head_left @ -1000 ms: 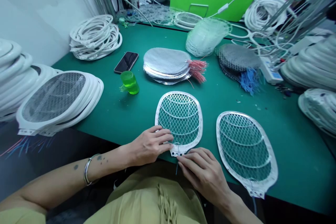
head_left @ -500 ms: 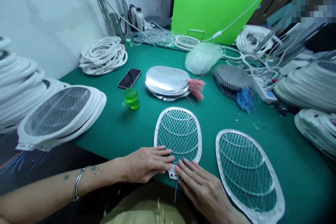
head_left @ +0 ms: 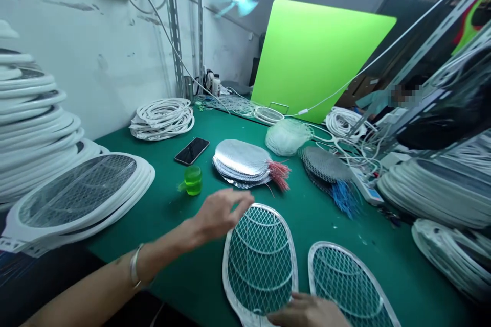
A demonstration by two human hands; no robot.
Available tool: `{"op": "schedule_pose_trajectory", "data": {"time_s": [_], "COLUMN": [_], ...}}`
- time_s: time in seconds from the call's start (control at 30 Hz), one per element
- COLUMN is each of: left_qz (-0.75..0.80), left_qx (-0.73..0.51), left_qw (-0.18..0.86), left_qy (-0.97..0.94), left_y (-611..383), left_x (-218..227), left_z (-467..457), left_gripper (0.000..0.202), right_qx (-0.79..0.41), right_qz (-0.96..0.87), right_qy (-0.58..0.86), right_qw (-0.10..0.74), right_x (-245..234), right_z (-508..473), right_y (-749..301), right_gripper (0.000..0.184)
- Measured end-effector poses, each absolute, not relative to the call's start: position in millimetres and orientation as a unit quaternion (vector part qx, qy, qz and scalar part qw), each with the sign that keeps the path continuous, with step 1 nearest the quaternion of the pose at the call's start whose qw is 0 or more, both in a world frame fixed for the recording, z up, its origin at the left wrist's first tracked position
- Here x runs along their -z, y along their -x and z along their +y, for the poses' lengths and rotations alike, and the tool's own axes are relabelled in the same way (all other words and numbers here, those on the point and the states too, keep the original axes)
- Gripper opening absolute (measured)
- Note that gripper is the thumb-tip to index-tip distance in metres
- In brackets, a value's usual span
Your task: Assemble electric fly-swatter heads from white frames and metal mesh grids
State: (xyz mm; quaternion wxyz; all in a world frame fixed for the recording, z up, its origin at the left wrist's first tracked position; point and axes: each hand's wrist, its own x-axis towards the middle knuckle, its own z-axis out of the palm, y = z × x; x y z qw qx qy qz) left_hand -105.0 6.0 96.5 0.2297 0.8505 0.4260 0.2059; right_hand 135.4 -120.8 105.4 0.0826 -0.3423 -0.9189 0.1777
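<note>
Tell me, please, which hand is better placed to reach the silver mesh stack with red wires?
The left, likely. The left hand hovers open and empty just short of the silver mesh stack, while the right hand rests at the bottom end of the near white frame, farther from it.
</note>
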Motion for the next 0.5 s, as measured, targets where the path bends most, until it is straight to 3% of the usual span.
{"op": "schedule_pose_trajectory", "data": {"time_s": [0.1, 0.17, 0.3, 0.5], "left_qz": [0.530, 0.564, 0.595, 0.596], "left_qx": [-0.138, -0.105, -0.032, -0.009], "left_qw": [0.185, 0.185, 0.226, 0.235], "left_qy": [-0.816, -0.798, -0.771, -0.768], "left_y": [78, 65, 57, 61], "left_x": [-118, -114, -83, -64], "left_z": [81, 124, 164, 166], "left_gripper": [0.049, 0.052, 0.058, 0.059], "right_qx": [-0.187, -0.105, 0.002, 0.051], "right_qz": [-0.878, -0.807, -0.717, -0.699], "right_qy": [0.440, 0.582, 0.697, 0.706], "right_qw": [0.028, 0.007, 0.000, -0.096], "right_x": [-152, -167, -155, -128], "right_z": [-54, 4, 108, 164], "right_y": [-134, -126, -110, -101], "right_gripper": [0.007, 0.015, 0.023, 0.030]}}
